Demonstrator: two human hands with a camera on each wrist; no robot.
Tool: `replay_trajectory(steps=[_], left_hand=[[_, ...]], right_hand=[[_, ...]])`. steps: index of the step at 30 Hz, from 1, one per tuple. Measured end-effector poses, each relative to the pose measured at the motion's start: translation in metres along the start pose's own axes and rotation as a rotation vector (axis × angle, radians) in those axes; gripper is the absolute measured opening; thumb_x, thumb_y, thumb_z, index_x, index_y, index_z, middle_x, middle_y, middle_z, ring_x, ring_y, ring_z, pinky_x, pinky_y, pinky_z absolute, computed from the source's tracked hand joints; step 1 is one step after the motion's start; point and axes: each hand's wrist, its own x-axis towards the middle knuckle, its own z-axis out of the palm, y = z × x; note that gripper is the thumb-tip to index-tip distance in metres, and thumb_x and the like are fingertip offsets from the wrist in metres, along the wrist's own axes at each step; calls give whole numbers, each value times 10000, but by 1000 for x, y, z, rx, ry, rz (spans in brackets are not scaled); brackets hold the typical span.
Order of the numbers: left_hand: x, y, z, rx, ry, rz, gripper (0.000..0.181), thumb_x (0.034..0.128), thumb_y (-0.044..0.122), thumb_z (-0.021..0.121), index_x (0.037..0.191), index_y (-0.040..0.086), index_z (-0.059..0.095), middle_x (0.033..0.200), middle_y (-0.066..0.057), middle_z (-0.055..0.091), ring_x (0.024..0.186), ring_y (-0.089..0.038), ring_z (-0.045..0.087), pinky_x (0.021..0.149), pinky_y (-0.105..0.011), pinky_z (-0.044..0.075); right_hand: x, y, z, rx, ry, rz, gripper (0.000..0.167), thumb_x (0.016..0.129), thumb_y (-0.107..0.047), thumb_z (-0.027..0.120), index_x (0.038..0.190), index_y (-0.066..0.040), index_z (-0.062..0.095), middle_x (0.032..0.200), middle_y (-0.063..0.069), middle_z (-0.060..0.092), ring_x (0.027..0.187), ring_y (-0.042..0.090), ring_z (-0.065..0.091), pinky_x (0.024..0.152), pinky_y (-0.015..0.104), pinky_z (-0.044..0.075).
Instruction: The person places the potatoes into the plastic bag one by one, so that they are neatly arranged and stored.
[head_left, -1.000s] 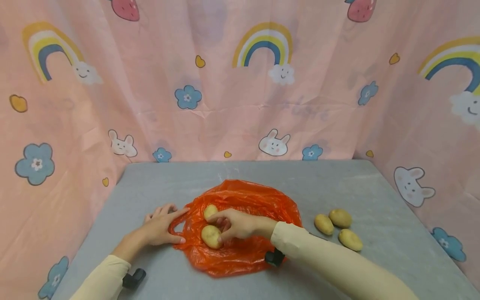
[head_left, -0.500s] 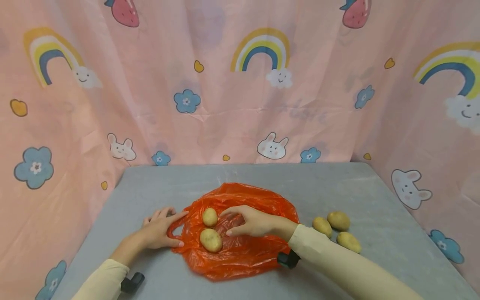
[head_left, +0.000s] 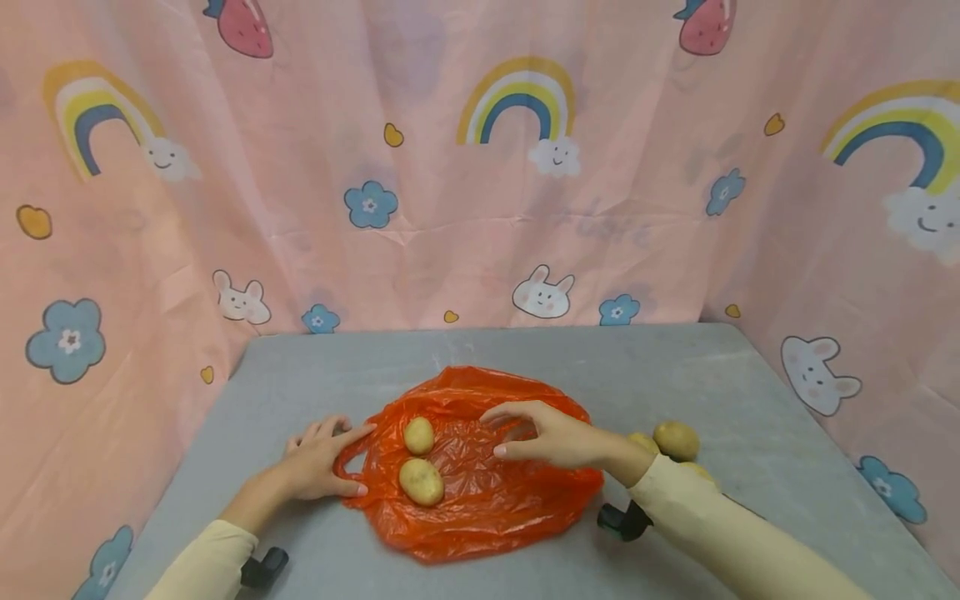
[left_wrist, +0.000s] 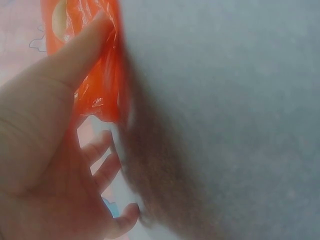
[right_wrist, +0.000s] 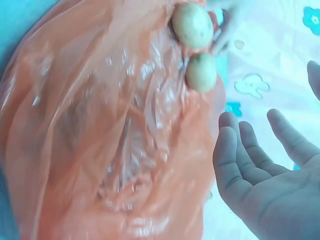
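Observation:
An orange-red plastic bag (head_left: 510, 508) lies spread flat, with two potatoes on its left part: a larger potato (head_left: 422, 482) in front and a smaller potato (head_left: 418, 436) behind. At the bag's handle end, my left hand (head_left: 315, 462) rests with forefinger and thumb spread apart, touching the plastic on either side of the handle hole. In the left wrist view its thumb (left_wrist: 82, 52) lies straight along the bag. Over the bag's right half hovers my right hand (head_left: 551, 435), fingers loosely bent and holding nothing; the right wrist view shows its palm bare.
Beyond the bag's right side, several more potatoes (head_left: 677, 440) lie on the grey table (head_left: 337, 358), partly hidden by my right forearm. Pink printed curtain (head_left: 465, 250) encloses the back and sides. A dark wrist camera (head_left: 264, 568) sits on each wrist.
My right hand has let go of the larger potato and drawn back to the right across the bag. Both potatoes stay on the bag's left part. The left hand keeps its place.

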Motion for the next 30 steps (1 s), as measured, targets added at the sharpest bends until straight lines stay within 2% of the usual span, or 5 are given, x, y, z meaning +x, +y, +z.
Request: replay_trajectory(steps=[4, 16, 22, 27, 30], left_hand=[[1, 1, -1, 9, -9, -19, 902, 733, 536, 845, 1513, 271, 477, 1466, -174, 414, 1273, -396, 392, 909, -609, 324], [1, 2, -2, 2, -20, -27, 905, 735, 536, 845, 1515, 261, 477, 1466, -164, 410, 1280, -393, 381, 925, -624, 314], [3, 0, 1, 5, -20, -29, 906, 738, 554, 837, 1519, 278, 469, 1472, -162, 405, 1287, -391, 374, 914, -593, 320], [2, -1, 1, 4, -15, -16, 907, 735, 542, 844, 1516, 269, 473, 1460, -169, 411, 1276, -401, 381, 889, -587, 323], [1, -1, 2, 2, -19, -24, 901, 735, 534, 847, 1514, 275, 477, 1453, -150, 415, 1274, -388, 385, 869, -541, 324]], right_hand=[[-13, 4, -13, -12, 39, -32, 492, 1011, -275, 622, 1430, -37, 520, 1471, 238, 501, 1295, 440, 541, 1035, 535, 489], [-61, 23, -50, 4, 174, -14, 507, 1033, -230, 570, 1459, 22, 459, 1473, 308, 473, 1277, 497, 519, 966, 510, 538], [-86, 37, -65, -72, 278, 43, 480, 1041, -235, 557, 1463, -21, 472, 1451, 278, 508, 1274, 472, 538, 946, 475, 549], [-102, 48, -74, -145, 344, 61, 468, 1043, -221, 551, 1459, -17, 482, 1433, 282, 528, 1235, 445, 575, 937, 549, 525], [-110, 54, -80, -154, 370, 75, 474, 1046, -218, 546, 1466, -14, 470, 1438, 291, 519, 1228, 442, 577, 925, 552, 525]])
